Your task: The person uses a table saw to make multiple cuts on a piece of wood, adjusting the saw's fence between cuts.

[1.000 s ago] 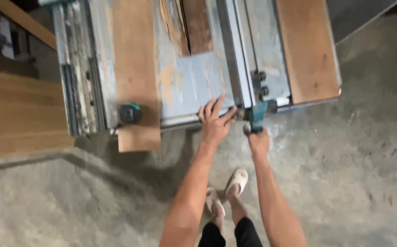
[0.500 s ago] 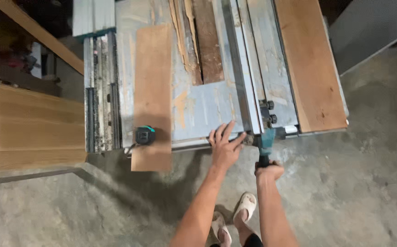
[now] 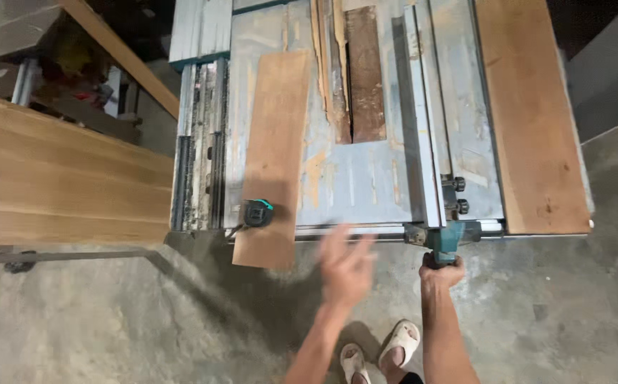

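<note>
Head view: a concrete floor (image 3: 110,320) is seen from above, with a large pale wooden panel (image 3: 53,178) lying at the left. A worn blue-grey table saw serving as the desk (image 3: 366,185) fills the upper middle. A wide brown board (image 3: 529,121) is laid along its right side, and a narrower plank (image 3: 275,149) is laid on its left part, the near end overhanging the front edge. Dark wood strips (image 3: 355,78) are gathered near the middle of the top, just left of a long metal fence rail (image 3: 423,121) that runs front to back.

The left hand (image 3: 344,267) is held in the air just in front of the desk's front edge, blurred, with the fingers spread and nothing gripped. The right hand (image 3: 440,274) is closed from below around the teal fence handle (image 3: 448,238), which sits at the front edge at the near end of the rail; the fingers are wrapped tight about it. A small dark tape measure (image 3: 258,212) with a teal accent is set on the plank near the front edge, well left of both hands. Two feet in pale sandals (image 3: 384,352) are seen below, between the forearms.
</note>
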